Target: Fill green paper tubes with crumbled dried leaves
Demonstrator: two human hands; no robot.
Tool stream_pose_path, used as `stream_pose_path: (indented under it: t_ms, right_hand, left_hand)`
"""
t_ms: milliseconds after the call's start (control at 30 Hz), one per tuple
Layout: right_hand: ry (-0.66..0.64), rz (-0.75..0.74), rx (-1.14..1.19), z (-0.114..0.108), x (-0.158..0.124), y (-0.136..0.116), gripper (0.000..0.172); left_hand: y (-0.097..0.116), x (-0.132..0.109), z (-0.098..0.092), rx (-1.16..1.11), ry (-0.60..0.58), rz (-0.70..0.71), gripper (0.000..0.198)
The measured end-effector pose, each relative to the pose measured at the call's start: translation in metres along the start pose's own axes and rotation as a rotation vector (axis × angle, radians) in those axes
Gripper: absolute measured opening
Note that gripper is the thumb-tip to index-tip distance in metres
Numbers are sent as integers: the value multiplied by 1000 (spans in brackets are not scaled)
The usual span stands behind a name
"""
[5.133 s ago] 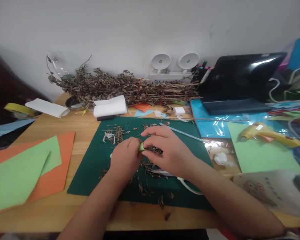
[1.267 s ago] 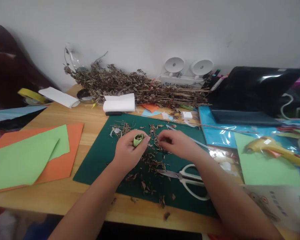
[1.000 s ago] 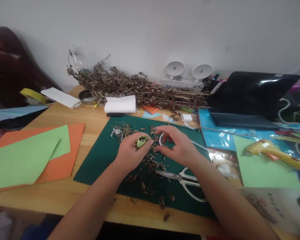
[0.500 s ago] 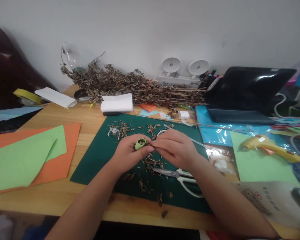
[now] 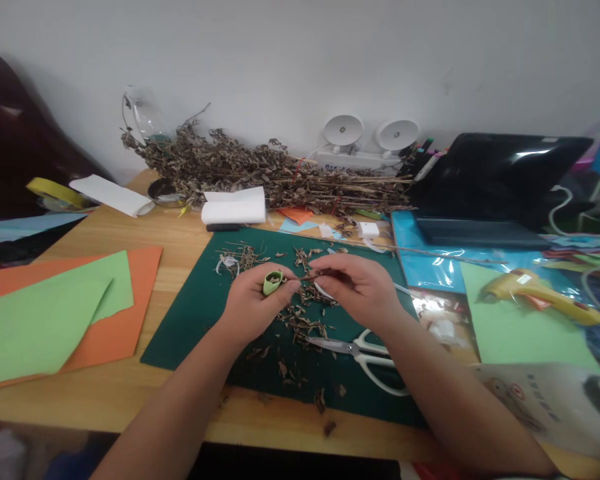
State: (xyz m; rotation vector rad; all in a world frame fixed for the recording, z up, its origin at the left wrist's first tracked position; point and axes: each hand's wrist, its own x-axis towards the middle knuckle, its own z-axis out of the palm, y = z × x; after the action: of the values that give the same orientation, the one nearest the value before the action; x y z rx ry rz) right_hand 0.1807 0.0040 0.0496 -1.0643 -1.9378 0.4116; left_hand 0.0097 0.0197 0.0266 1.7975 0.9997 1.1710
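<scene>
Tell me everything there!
wooden table: 1, brown, underneath
cutting mat: 1, green, middle
scissors: 1, white/silver, middle
leaf bits: many, brown, middle
rolled tube: 1, green, middle
dried plants: uncounted, brown, back
emergency light: 1, white, back
computer: 1, black, right
glue gun: 1, yellow, right
craft sheets: several, green/orange, sides
tape roll: 1, yellow, left
clear bottle: 1, colourless, left
left hand: 1, bare, holding rolled tube
right hand: 1, bare, pinching leaf bits

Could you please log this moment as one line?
left hand: holding green roll; right hand: holding dried plant piece; scissors: lying on green mat
</scene>
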Motion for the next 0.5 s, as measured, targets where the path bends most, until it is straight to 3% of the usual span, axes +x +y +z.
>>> stream_pose_path:
  t_ms: [167,500]
  right_hand:
    - [32,164,302,8,-4,1,7]
    - [-24,218,314,9,-4,2,9]
  left_hand:
    - [2,0,1,41,45,19,13]
    - [1,1,0,77,82,123,11]
